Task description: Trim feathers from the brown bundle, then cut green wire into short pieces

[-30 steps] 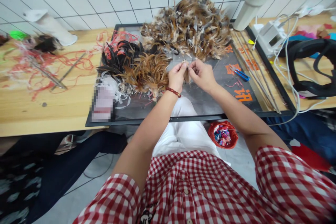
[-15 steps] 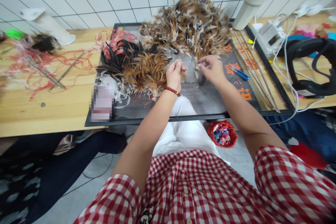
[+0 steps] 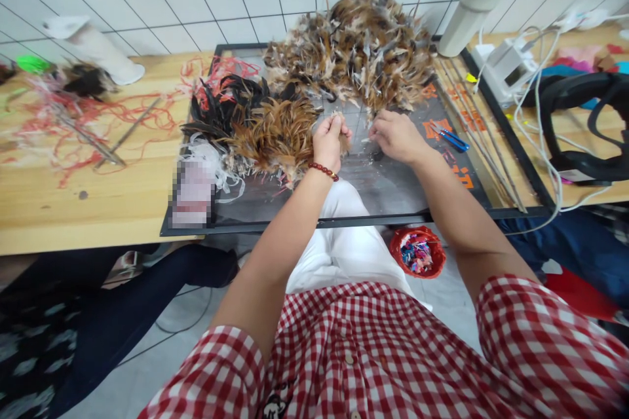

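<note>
My left hand (image 3: 328,139) is closed on a small bunch of brown feathers (image 3: 343,133), held upright just above the dark mat (image 3: 383,186). A bead bracelet sits on that wrist. My right hand (image 3: 396,137) lies low on the mat a little to the right, fingers curled over loose feathers at the foot of the big brown feather pile (image 3: 358,46); what it pinches is too small to name. A sorted heap of orange-brown feathers (image 3: 275,134) and a black feather heap (image 3: 226,101) lie left of my left hand.
Blue snips (image 3: 449,137) and several thin rods (image 3: 479,137) lie right of my right hand. A white bottle (image 3: 472,10), a white box with cables (image 3: 506,65) and black headgear (image 3: 584,124) stand further right. Red threads (image 3: 98,121) cover the left bench. A red bowl (image 3: 417,252) sits below.
My hands were together in front of me; the right one has moved right and down to the loose feathers by the pile. The left hand stays closed on its bunch.
</note>
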Demonstrator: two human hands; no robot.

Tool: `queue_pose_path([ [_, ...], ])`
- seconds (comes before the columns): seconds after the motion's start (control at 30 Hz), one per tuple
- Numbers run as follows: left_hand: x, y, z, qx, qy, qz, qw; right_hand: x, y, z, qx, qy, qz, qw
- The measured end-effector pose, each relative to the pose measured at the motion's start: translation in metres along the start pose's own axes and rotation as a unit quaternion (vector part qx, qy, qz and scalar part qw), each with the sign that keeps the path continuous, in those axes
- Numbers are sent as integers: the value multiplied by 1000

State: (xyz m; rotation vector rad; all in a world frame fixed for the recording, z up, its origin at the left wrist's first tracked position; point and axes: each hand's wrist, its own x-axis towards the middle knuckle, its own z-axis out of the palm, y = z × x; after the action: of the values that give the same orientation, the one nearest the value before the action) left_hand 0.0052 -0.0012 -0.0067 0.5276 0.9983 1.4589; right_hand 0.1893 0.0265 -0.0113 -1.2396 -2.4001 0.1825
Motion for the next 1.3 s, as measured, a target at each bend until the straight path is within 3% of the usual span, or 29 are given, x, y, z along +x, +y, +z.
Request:
queue_pose_path([
  [0.1,1,-3,-1,13,-15,6,1000,4,-12,10,189,63,28,980],
  [0.2,2,-7,-1,31,-27,19,999,9,-27,18,361,90,70,926],
  [0.27,3,-9,-2,44,-31,25,998,12,-36,21,417,95,93,899],
  [0.43,4,-11,-1,51,-22,40,998,13,-45,22,434,110,128,885],
  [0.67,2,-14,0,67,-56,54,995,11,-45,24,411,131,152,889],
  [0.9,-1,-13,3,58,-40,30,997,12,-43,22,392,147,156,895],
  [1.03,-11,-6,7,57,-69,-4,996,12,-42,8,453,116,141,873],
  [1.2,-21,-1,7,83,-156,-38,984,7,-43,-2,559,48,129,818],
  [1.3,-22,1,5,106,-196,-43,974,5,-42,-3,588,44,128,798],
])
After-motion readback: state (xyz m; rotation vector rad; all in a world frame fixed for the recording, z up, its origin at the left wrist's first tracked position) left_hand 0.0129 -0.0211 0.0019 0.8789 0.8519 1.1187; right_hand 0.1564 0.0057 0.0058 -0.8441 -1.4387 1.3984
